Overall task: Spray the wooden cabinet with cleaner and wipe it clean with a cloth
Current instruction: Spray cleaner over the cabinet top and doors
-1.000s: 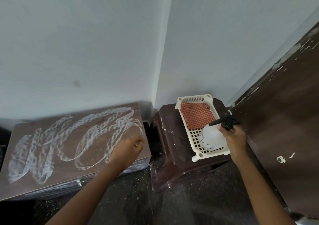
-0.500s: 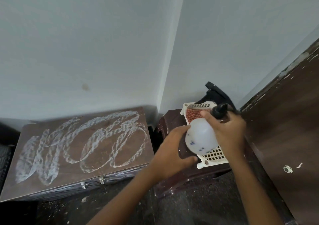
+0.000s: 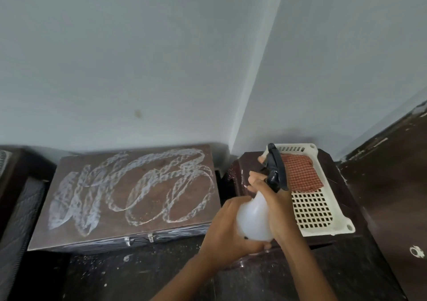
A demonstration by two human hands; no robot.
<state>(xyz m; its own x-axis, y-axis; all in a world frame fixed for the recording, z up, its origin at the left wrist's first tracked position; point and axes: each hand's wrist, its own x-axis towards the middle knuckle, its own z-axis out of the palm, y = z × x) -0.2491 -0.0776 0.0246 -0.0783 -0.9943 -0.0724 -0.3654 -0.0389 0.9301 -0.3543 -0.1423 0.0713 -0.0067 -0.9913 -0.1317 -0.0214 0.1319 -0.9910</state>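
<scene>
Bottle [image 3: 254, 220] out of basket [image 3: 323, 217] since a second ago, now held by both hands: left hand [image 3: 227, 229] cupping base, right hand [image 3: 275, 206] round neck at trigger. Cabinet [image 3: 129, 192] left of hands, chalky. Cloth [image 3: 300, 173] beyond right hand. Spraying next, likely.

Only two hands and forearms of the person are seen, entering from the lower edge of the head view. Both forearms are bare up to the frame edge; no sleeve, cuff or glove is worn on the visible parts. On the left hand [image 3: 227, 229] no ring, watch or band is seen, and the back of the hand is turned toward the camera. On the right hand [image 3: 276, 205] the knuckles and several fingertips are shown, also unadorned. The wrists are left uncovered. Fingernails cannot be made out clearly because of blur.
</scene>
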